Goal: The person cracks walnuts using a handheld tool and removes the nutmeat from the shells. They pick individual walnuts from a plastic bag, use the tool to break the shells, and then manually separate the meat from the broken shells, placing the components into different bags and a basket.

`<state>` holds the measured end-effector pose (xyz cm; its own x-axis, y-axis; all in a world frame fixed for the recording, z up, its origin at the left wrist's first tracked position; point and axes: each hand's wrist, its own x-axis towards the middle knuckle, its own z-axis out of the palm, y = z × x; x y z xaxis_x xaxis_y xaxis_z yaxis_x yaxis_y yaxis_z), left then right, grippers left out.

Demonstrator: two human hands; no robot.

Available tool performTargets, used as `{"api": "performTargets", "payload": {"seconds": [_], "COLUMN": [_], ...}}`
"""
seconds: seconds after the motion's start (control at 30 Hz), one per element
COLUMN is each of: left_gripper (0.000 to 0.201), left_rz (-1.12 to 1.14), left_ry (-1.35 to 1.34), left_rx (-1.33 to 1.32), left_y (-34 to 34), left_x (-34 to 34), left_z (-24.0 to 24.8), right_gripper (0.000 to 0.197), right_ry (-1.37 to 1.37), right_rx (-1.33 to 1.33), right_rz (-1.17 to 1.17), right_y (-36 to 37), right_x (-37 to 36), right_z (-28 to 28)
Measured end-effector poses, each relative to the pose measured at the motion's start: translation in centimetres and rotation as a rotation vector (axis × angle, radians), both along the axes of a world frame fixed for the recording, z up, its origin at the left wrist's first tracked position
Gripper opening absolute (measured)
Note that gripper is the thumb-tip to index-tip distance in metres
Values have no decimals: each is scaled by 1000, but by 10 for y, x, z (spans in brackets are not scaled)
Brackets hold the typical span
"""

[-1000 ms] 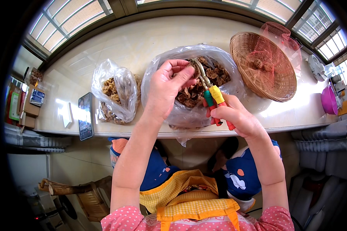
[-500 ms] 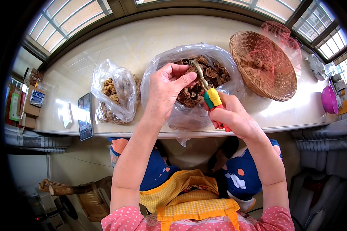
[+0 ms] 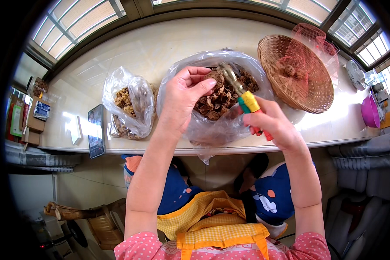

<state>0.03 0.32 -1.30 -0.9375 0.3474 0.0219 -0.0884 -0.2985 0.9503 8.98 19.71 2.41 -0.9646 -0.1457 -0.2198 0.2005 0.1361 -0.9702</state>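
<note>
- Your left fingers [image 3: 195, 72] hide part of the brown piece [image 3: 216, 81] they pinch, so you can't tell its full outline.
- Your right fingers [image 3: 266, 106] cover part of the pliers [image 3: 250, 100] at their red ends.
- Creased plastic clouds what lies low in the large bag [image 3: 208, 134], and folds veil part of the smaller bag [image 3: 139, 97].
- The phone [image 3: 96, 130] shows too small for you to make out its screen.
- Red netting [image 3: 318, 48] partly veils the wicker basket [image 3: 269, 56].
- The lower edge cuts off your pink sleeves [image 3: 310, 246].

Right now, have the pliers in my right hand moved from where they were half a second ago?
Yes: the pliers in your right hand have shifted rightward, closer to the wicker basket, which has stayed put.
</note>
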Motion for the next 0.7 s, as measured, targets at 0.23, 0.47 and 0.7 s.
{"api": "performTargets", "payload": {"seconds": [0.23, 0.47, 0.7], "left_gripper": [24, 23, 25], "left_rz": [13, 51, -67], "left_ry": [8, 175, 364], "left_rx": [-38, -219, -577], "left_y": [-8, -4, -9], "left_x": [-1, 3, 7], "left_z": [4, 6, 11], "right_gripper": [70, 74, 71], "right_ry": [136, 315, 479], "right_rx": [597, 1208, 1338], "right_rz": [-109, -183, -177], "right_y": [20, 19, 17], "right_x": [3, 10, 15], "right_z": [-17, -47, -42]}}
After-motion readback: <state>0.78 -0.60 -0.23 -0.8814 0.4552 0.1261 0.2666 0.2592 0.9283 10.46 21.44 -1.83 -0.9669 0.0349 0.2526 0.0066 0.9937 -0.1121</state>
